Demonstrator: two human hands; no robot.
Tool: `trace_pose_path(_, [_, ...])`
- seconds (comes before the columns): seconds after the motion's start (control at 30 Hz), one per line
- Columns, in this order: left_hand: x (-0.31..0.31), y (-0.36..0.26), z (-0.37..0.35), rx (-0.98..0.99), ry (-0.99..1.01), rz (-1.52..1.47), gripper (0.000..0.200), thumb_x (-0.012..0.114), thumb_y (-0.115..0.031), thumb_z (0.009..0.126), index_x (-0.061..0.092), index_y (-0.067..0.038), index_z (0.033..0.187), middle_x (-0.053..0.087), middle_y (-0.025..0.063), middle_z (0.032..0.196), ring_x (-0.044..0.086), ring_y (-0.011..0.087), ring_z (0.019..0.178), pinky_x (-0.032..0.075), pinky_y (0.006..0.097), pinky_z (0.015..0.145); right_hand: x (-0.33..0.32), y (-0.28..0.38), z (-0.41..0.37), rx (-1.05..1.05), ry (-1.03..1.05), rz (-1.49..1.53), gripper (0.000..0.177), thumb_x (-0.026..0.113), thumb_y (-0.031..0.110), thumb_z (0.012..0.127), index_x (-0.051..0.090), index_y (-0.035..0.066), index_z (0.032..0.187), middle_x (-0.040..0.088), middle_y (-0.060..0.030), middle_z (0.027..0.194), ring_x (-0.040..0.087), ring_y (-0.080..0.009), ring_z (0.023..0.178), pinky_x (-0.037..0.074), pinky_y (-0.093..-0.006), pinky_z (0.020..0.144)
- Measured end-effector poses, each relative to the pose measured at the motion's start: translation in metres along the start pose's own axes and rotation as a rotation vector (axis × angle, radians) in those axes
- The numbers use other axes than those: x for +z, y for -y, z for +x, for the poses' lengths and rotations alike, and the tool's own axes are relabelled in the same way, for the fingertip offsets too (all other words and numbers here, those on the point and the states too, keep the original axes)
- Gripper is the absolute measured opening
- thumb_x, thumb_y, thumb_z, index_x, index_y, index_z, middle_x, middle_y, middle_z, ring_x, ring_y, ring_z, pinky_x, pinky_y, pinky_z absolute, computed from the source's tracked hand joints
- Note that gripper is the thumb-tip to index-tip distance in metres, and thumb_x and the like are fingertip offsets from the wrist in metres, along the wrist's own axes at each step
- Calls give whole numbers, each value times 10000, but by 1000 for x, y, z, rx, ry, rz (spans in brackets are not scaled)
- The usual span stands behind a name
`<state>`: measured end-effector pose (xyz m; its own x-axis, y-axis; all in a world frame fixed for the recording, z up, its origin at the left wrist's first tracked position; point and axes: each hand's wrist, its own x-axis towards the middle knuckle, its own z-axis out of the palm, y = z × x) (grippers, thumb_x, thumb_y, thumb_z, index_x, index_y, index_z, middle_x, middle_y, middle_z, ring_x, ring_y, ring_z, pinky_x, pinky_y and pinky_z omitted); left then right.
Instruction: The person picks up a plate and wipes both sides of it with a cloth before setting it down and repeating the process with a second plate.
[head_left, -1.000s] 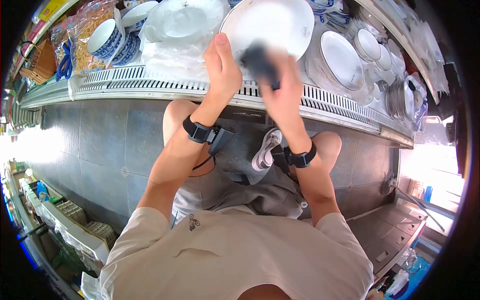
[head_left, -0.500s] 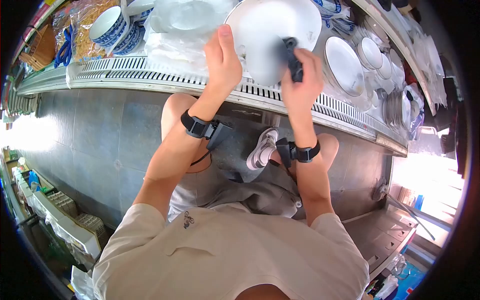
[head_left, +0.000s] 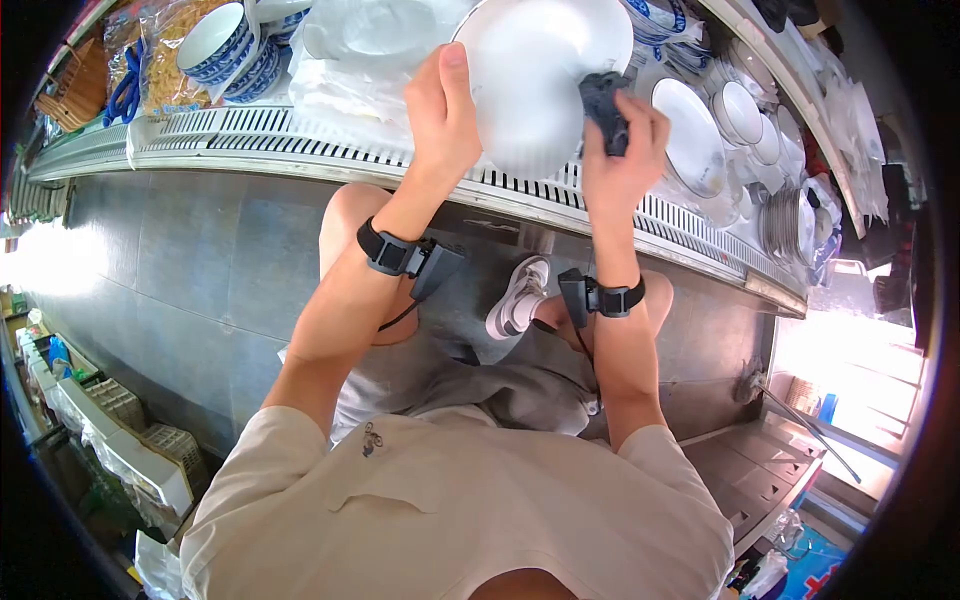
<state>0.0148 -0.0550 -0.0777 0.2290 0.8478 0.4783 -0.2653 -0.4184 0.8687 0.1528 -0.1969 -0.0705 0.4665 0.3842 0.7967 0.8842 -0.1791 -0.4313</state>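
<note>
A large white plate point(head_left: 530, 85) is held up over the shelf, its upper edge cut off by the top of the view. My left hand point(head_left: 443, 118) grips its left rim, thumb along the edge and the other fingers out of sight behind it. Bunched in my right hand point(head_left: 625, 160) is a dark grey cloth point(head_left: 603, 105), right at the plate's right edge. Both wrists wear black straps with small boxes.
Blue-and-white bowls point(head_left: 215, 45) and plastic-wrapped dishes point(head_left: 365, 95) stand left on the slotted shelf point(head_left: 270, 122). More white plates point(head_left: 686, 135), bowls point(head_left: 740, 112) and a plate stack point(head_left: 780, 222) sit to the right. Crates point(head_left: 120, 405) line the lower left.
My right hand has moved the cloth to the right, from over the plate's face to its right edge. The left hand keeps its grip, and the plate has shifted slightly left.
</note>
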Motion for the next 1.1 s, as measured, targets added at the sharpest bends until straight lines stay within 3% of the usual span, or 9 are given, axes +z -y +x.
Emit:
trace_pose_path(0.1, [2,3,1,37,-34,36,553,376,-389,1128,523,37,807,522,113,667,435,189,649,376,387,594,13,19,-19,33,220,233,403,759,-12,725,698,39,1120,672,-170,1143,674,-352,1056,533,-396,944])
trace_pose_path(0.27, [1,8,2,67,-60,25,518,391,-347,1127,528,39,810,504,134,662,429,214,631,376,388,591,19,41,-32,194,300,565,404,774,-64,718,702,25,1105,692,-156,1146,687,-313,1070,524,-353,960])
trace_pose_path(0.4, [1,1,2,53,-31,27,490,390,-314,1126,527,39,815,496,134,655,420,218,616,365,389,581,0,13,-8,-28,220,168,430,755,-18,696,715,53,1118,656,-152,1145,662,-338,1052,536,-396,917])
trace_pose_path(0.57, [5,6,-5,98,12,51,486,386,-303,1126,509,37,800,479,122,648,413,201,613,353,391,575,-1,-3,2,-16,10,-26,439,732,-2,722,666,64,1151,625,-188,1160,637,-384,1044,530,-442,892])
trace_pose_path(0.87, [4,-1,0,63,-90,-41,494,389,-312,1123,517,36,796,495,144,651,431,230,613,361,400,582,8,32,-25,116,385,473,417,779,-26,718,682,43,1117,669,-168,1141,673,-352,1058,523,-372,941])
trace_pose_path(0.93, [-1,8,-2,-1,-32,129,661,308,-464,1135,675,76,1033,628,42,751,501,119,693,409,309,618,1,19,-15,80,307,377,430,766,-27,715,690,52,1130,656,-159,1142,664,-349,1058,521,-381,944])
trace_pose_path(0.97, [-2,10,-2,1,-31,127,661,308,-464,1135,675,76,1033,628,42,751,501,119,693,409,309,618,-3,10,-11,10,247,183,444,748,-25,711,695,60,1143,642,-155,1146,649,-352,1066,525,-398,929])
trace_pose_path(1.03, [-2,5,-5,41,38,172,469,402,-299,1117,577,52,861,530,158,660,456,232,611,372,394,577,-9,0,0,-41,94,30,466,737,-21,708,683,64,1163,612,-178,1169,627,-371,1057,518,-421,921])
trace_pose_path(1.1, [3,0,-9,70,49,140,460,404,-295,1117,583,51,870,534,156,662,456,223,610,369,393,572,-10,-4,4,-28,-8,-41,476,744,-14,712,662,50,1176,592,-202,1187,621,-386,1042,513,-428,920])
